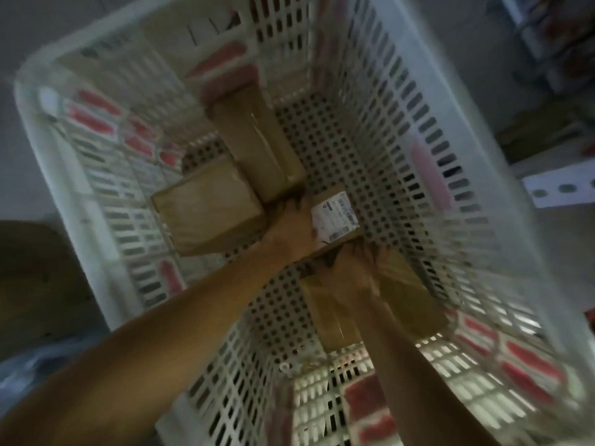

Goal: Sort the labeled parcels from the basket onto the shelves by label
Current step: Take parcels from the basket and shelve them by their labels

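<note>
The view looked straight down into a deep white slatted basket (pixel 428 130), its four perforated walls rising steeply around a small perforated floor. The whole frame was motion-blurred.

Open room on the basket floor was limited. A bare strip of floor ran along the right wall beside the far parcel, and another patch lay near-centre between the two forearms. Elsewhere the parcels stood close to the walls or to one another.

Four brown parcels were on the floor. A long parcel (pixel 257 140) lay at the far centre. A squarer parcel (pixel 206 217) lay at the left, against the left wall and touching the long one at its corner. A near parcel (pixel 331 320) lay at the right under the right forearm. The labeled parcel (pixel 335 217), with a white printed label on its top face, sat in the middle, between the long parcel and the near parcel.

Both arms reached down from the near edge. The left hand (pixel 289 217) was at the left edge of the labeled parcel, fingers curled over its far-left corner. The right hand (pixel 354 262) was at its near edge, fingers apparently bent against that side, though blur made the grip uncertain. The parcel lay between the two hands.
</note>
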`<state>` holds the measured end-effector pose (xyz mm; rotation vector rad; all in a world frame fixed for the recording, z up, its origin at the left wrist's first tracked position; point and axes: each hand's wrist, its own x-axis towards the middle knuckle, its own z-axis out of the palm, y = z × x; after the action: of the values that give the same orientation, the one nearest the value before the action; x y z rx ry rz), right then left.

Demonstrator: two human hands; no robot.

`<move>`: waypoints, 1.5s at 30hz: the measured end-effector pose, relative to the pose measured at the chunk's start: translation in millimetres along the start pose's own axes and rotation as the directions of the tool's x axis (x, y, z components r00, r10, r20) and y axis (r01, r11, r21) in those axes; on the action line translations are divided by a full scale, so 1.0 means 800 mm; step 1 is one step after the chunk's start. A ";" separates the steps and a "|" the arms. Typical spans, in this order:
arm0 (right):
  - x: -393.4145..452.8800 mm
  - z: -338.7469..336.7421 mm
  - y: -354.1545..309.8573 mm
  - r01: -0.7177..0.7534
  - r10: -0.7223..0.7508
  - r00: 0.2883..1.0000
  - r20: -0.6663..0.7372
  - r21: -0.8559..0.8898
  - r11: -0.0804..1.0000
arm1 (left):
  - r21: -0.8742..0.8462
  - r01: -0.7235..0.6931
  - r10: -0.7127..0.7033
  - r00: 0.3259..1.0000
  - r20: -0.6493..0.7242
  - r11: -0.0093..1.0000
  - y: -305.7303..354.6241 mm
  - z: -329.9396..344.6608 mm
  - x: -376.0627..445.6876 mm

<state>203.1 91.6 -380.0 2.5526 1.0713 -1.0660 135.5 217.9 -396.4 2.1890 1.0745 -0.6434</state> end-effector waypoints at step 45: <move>-0.578 -0.175 0.054 0.589 0.052 0.764 -0.643 0.728 0.350 | -0.637 -0.558 0.191 0.812 -0.551 0.532 0.124 -0.134 -0.599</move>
<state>85.4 -138.5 30.5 3.9445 1.3596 -1.2213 -31.5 -5.3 19.6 1.6623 0.7744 0.4942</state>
